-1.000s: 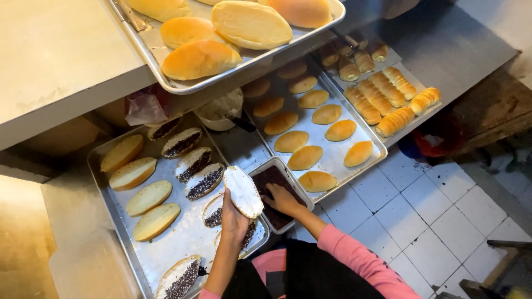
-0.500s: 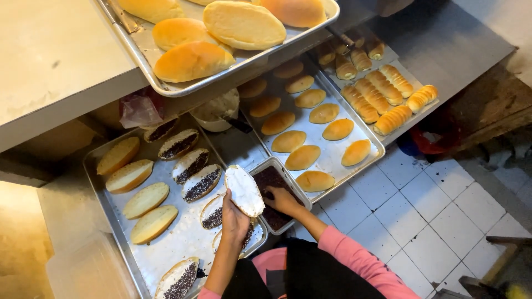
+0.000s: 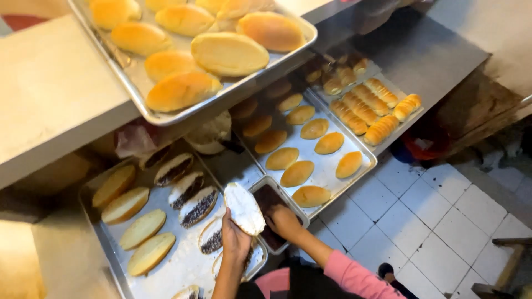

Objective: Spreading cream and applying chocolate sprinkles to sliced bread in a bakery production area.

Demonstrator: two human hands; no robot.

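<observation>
L hand (image 3: 235, 239) grips cream-topped bun half (image 3: 244, 209), long axis up-left to down-right; R hand (image 3: 284, 221) curled in sprinkle tub (image 3: 277, 206).

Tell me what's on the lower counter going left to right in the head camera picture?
Tray of split buns → left hand holding a cream-spread bun half → small pan of dark filling with the right hand in it → tray of whole buns → tray of long rolls.

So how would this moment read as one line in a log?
left hand: holds cream-spread bun half | right hand: in small tin of dark topping | below: tray of split buns
</observation>
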